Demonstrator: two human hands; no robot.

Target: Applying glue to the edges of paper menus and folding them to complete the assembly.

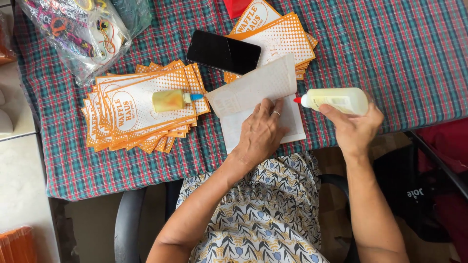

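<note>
At the near edge of the surface, which is draped in a green, red and blue plaid cloth, lies a pale paper bag with its plain side up, the upper flap folded back and standing up at a slant. The left hand lies flat on the lower part of this bag, fingers spread open and pressing the paper down, a ring on one of them. Just to the right, the right hand grips a pale yellow glue bottle, fingers closed around its body; the bottle lies sideways with its red tip touching or just beside the bag's right edge. Toward the left edge, a fanned stack of orange and white printed bags carries a small yellow glue bottle with a blue nozzle, lying on its side. Farther in, a black phone lies face up between that stack and a second orange and white stack near the far edge, which is partly hidden behind the raised flap. At the far left corner sits a clear plastic bag holding colourful items. A red object shows at the far edge.
</note>
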